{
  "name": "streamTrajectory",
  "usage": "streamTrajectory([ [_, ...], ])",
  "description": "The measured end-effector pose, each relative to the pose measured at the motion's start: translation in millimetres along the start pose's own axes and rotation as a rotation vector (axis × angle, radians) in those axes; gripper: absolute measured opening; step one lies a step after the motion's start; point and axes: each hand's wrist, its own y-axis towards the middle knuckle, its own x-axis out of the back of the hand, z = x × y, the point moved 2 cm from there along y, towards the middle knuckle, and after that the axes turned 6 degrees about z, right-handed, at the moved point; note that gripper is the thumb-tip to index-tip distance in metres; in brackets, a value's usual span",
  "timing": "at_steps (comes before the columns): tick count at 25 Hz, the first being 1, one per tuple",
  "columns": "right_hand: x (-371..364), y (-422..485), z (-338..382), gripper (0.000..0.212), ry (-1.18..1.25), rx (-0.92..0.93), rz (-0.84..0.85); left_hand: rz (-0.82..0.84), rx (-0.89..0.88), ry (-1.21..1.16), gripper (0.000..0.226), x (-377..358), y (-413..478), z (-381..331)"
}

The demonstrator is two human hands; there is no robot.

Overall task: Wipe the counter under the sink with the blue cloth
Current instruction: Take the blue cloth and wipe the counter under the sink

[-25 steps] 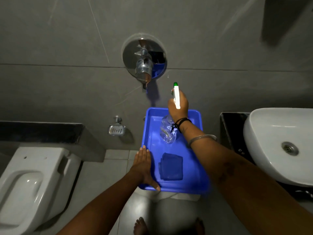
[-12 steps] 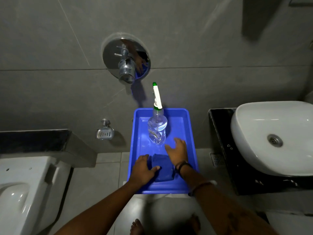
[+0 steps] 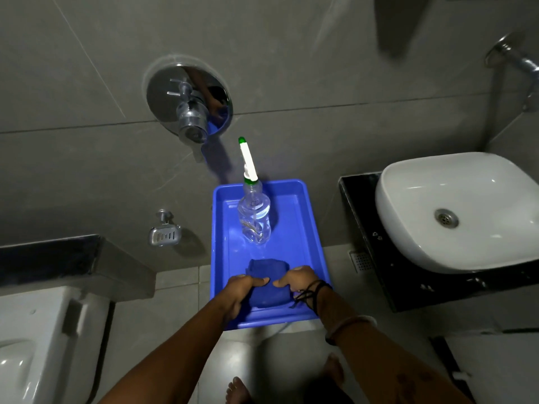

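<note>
The folded dark blue cloth [image 3: 267, 282] lies at the near end of a bright blue tray [image 3: 306, 228]. My left hand [image 3: 240, 293] grips its left side and my right hand [image 3: 297, 279] grips its right side, thumbs on top. A clear spray bottle [image 3: 254, 218] with a white and green nozzle stands upright in the far half of the tray. To the right, a white basin [image 3: 455, 211] sits on a black counter [image 3: 358, 205]; most of the counter is hidden beneath the basin.
A white toilet [image 3: 38, 339] stands at the left under a dark ledge [image 3: 49, 255]. On the grey tiled wall are a chrome tap with round plate [image 3: 189, 109] and a metal soap dish [image 3: 164, 234]. My bare feet [image 3: 237, 390] stand on the tiled floor.
My right hand let go of the spray bottle, which now stands in the tray, and came down to the cloth. My left hand left the tray's edge. Both hands now hold the cloth.
</note>
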Motion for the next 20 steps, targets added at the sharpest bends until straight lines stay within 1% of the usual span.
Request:
streamTrajectory([
  [2, 12, -17, 0, 0.02, 0.119, 0.052, 0.012, 0.165, -0.043, -0.052, 0.044, -10, -8, -3],
  [4, 30, -36, -4, 0.017, 0.212, 0.089, 0.038, 0.282, -0.044, -0.054, 0.046, -28, -17, -4],
  [7, 55, -58, -13, 0.014, 0.304, 0.134, 0.119, 0.354, -0.048, -0.026, 0.05, -58, -27, 1],
  [8, 62, -63, -20, 0.015, 0.34, 0.136, 0.153, 0.384, -0.036, -0.055, 0.049, -70, -30, 6],
  [10, 82, -72, -30, 0.022, 0.45, 0.143, 0.234, 0.439, -0.022, -0.192, 0.052, -100, -36, 17],
  [12, 105, -77, -38, 0.029, 0.537, 0.171, 0.32, 0.459, -0.055, -0.394, 0.068, -127, -41, 27],
  [13, 118, -81, -40, 0.031, 0.553, 0.188, 0.355, 0.464, -0.08, -0.469, 0.072, -142, -42, 30],
  [14, 136, -86, -44, 0.033, 0.555, 0.197, 0.383, 0.462, -0.102, -0.517, 0.068, -160, -43, 35],
  [16, 161, -93, -50, 0.031, 0.554, 0.186, 0.383, 0.433, -0.112, -0.565, 0.052, -187, -44, 41],
  [18, 193, -98, -61, 0.02, 0.501, 0.167, 0.33, 0.383, -0.104, -0.554, 0.047, -218, -40, 48],
  [20, 223, -101, -68, 0.009, 0.379, 0.157, 0.235, 0.321, -0.159, -0.461, 0.046, -242, -38, 49],
])
